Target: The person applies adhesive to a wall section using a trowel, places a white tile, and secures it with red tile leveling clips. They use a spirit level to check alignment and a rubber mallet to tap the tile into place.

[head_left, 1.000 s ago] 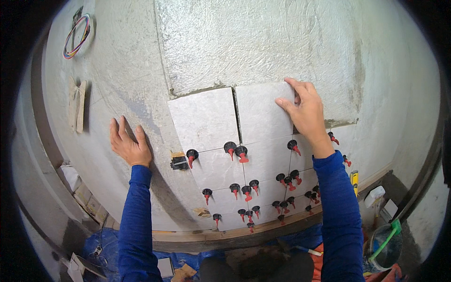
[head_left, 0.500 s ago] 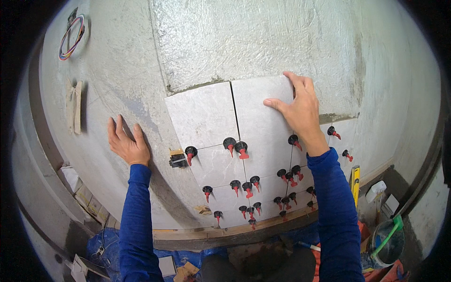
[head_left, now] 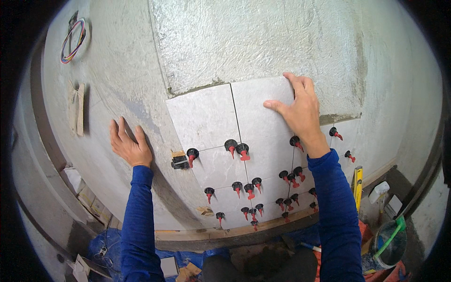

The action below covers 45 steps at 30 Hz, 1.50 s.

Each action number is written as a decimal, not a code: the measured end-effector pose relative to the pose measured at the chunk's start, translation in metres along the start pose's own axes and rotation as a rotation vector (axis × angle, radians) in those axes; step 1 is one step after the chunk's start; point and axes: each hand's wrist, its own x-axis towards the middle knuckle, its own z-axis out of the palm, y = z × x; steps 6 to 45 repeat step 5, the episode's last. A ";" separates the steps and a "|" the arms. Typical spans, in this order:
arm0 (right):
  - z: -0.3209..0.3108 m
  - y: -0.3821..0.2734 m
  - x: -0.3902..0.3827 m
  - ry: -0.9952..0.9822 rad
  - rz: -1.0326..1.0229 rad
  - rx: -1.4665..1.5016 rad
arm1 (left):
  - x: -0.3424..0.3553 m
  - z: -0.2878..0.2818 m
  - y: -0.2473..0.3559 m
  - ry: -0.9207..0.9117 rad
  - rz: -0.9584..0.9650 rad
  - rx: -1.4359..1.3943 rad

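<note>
My right hand (head_left: 305, 115) grips the right edge of a light grey wall tile (head_left: 256, 113), its thumb on the face and its fingers round the upper right corner. Beside it on the left is another grey tile (head_left: 202, 115), and a narrow dark gap runs between the two. My left hand (head_left: 131, 144) rests on the bare wall (head_left: 136, 94) with fingers spread, holding nothing. Black and red levelling clips (head_left: 242, 150) stand at the tile joints below. Part of the gripped tile's right side is hidden behind my right hand.
Wet mortar (head_left: 253, 42) coats the wall above the tiles. A wire coil (head_left: 73, 41) and a wooden piece (head_left: 76, 109) are at left, an electrical box (head_left: 180, 162) beside the tiles. Low right are a yellow spirit level (head_left: 358, 188) and a bucket (head_left: 392, 246) with a green-handled tool.
The whole view has shifted slightly, so the wall appears a little lower and further right. My right hand keeps its grip on the tile; my left hand stays on the wall.
</note>
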 end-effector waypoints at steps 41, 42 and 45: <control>0.001 -0.001 0.000 -0.017 0.013 -0.002 | 0.000 0.000 -0.002 0.001 -0.001 0.008; 0.001 -0.001 0.000 -0.017 0.013 -0.002 | 0.000 0.000 -0.002 0.001 -0.001 0.008; 0.001 -0.001 0.000 -0.017 0.013 -0.002 | 0.000 0.000 -0.002 0.001 -0.001 0.008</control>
